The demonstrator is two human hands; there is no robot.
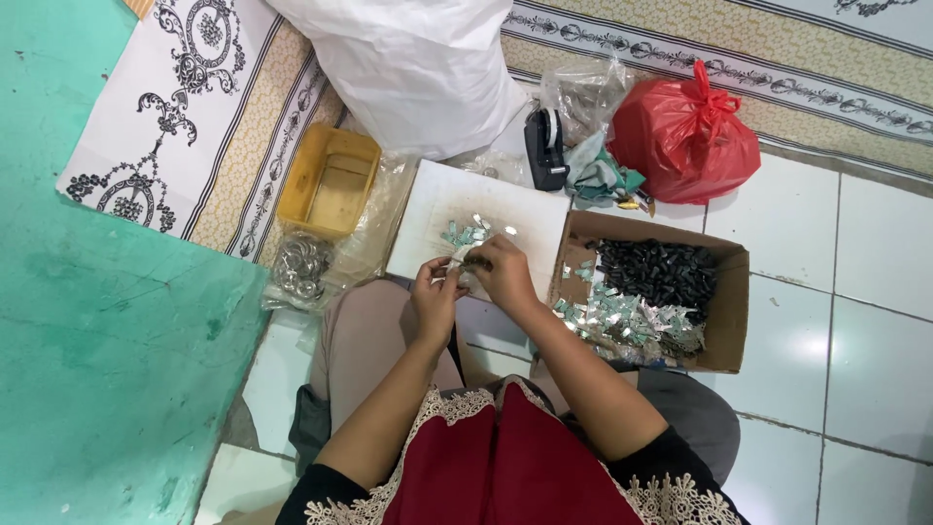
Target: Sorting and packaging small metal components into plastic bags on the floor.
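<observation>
Head camera looks steeply down, fairly near.

Just beyond the hands lies a matt white board scattered with shiny foil bits. To their right, a rough cardboard box; farther off, a glossy red plastic bag.

The person wears a dark red top edged with cream lace, short black sleeves, and beige trousers.
</observation>
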